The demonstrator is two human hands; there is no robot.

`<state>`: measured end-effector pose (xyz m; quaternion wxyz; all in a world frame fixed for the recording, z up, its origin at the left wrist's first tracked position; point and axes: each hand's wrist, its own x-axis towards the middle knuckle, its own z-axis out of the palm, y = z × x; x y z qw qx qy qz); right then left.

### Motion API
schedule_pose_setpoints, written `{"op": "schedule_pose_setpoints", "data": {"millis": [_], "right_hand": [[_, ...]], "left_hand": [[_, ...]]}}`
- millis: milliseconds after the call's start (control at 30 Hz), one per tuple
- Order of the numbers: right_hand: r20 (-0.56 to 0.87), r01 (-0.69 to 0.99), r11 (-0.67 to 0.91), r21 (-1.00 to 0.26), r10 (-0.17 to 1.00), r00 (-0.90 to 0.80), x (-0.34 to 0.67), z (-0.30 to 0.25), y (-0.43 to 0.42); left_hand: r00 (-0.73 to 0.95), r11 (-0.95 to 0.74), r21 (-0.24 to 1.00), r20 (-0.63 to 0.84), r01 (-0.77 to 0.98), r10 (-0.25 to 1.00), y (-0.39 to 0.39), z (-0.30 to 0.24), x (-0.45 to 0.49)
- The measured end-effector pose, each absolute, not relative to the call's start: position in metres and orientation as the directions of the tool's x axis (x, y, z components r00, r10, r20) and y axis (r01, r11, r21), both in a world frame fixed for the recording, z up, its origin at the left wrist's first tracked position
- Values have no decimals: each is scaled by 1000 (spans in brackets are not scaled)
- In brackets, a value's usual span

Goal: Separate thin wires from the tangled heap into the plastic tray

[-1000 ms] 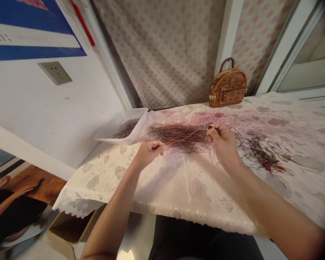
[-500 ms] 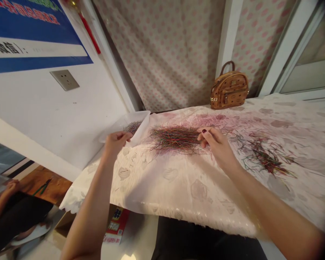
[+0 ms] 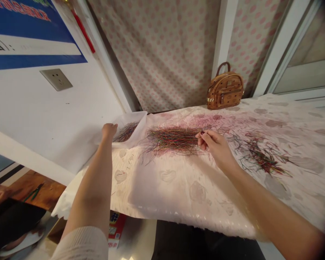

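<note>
Right hand [image 3: 213, 146] pinched shut, any strand in it too fine to tell, just right of a large heap of coloured wire strands [image 3: 173, 140] on the cloth-covered counter [image 3: 178, 191]. Left hand [image 3: 109, 130] curled at the rim of a clear plastic tub [image 3: 131, 119], grip unclear. A smaller bunch [image 3: 126, 132] inside the tub, a loose scatter [image 3: 262, 159] beyond the right hand, most strands still heaped.

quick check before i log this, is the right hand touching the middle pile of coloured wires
Touching. The head view shows the right hand at the pile's right end, with its fingertips in among the strands of the pile of coloured wires.
</note>
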<state>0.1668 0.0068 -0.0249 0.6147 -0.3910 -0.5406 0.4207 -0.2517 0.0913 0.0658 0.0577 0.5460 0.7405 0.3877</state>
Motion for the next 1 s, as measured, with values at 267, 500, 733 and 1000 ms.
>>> {"op": "schedule_pose_setpoints", "data": {"millis": [267, 500, 733, 1000], "right_hand": [[351, -132, 406, -904, 884, 309, 175, -17, 5], [338, -188, 450, -873, 837, 431, 185, -24, 20], [319, -109, 384, -917, 869, 379, 186, -30, 24], [394, 95, 384, -919, 869, 299, 182, -31, 19]], "left_hand": [[-209, -88, 543, 461, 835, 862, 62, 44, -158], [424, -562, 364, 394, 742, 815, 33, -14, -14], [490, -554, 66, 389, 830, 780, 49, -30, 0], [306, -551, 257, 614, 794, 727, 49, -29, -16]]}}
